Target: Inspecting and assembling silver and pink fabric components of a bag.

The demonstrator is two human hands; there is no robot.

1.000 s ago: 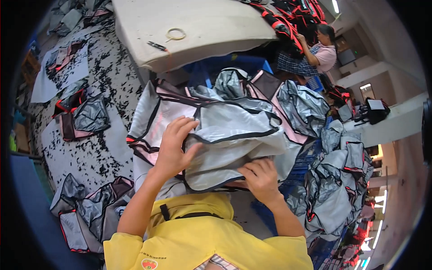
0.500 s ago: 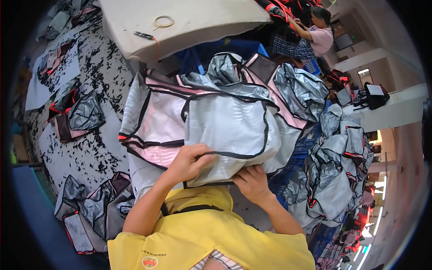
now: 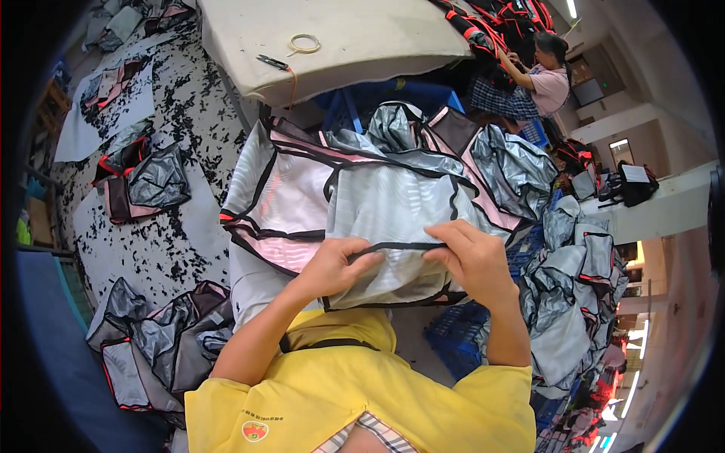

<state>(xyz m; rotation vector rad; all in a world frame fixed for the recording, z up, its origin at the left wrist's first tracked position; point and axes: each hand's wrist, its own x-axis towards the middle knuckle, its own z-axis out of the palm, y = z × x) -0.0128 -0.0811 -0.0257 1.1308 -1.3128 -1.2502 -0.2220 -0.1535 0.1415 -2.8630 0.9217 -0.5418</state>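
A soft sewn bag [image 3: 393, 198] of pale grey and pink fabric, with black edge binding and crinkled silver lining, lies spread across my lap. Thumb and fingers of my left hand [image 3: 340, 266] are closed on its black-bound seam, near the middle of the grey panel. Farther right along that same seam, my right hand [image 3: 476, 260] pinches it between thumb and fingers. The stretch of binding between my hands runs nearly straight. Below it, the fabric hangs toward me in loose folds. Part of the bag's underside is hidden.
Thread snips [image 3: 273, 62] with an orange cord and a pale ring-shaped coil [image 3: 304, 44] lie on the cloth-covered table [image 3: 377, 26] ahead. Similar bags are heaped at right [image 3: 559, 325] and lower left [image 3: 162, 340]. Black scraps litter the left floor. A co-worker [image 3: 547, 83] handles red-and-black items.
My right hand has come up from beneath the bag's lower edge to grip the black seam. My left hand stays on the seam. The whole view has shifted slightly.
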